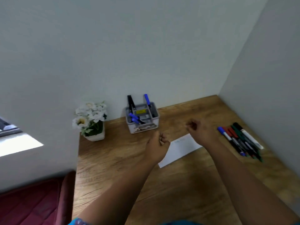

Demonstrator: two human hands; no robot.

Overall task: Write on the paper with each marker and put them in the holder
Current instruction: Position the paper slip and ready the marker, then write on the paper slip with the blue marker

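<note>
Hands: left hand (158, 143) and right hand (197, 129) curled, gripping nothing we can see | markers (240, 140) bunched right of paper (180, 149), we guess awaiting testing | holder (142, 118) behind paper, a few pens in it already

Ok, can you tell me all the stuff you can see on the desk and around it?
holder: one, grey and white, at the back of the desk by the wall
markers in holder: about four, blue and black, standing or leaning in the compartments
loose markers: about six, blue, red, green, black and one white, lying side by side at the right of the desk
paper: one, white, on the desk, partly under the hands
flower pot: one, white flowers in a white pot, back left of the desk
desk: one, brown wood
chair: one, dark red, lower left
left hand: curled, holding nothing
right hand: curled, holding nothing
</note>
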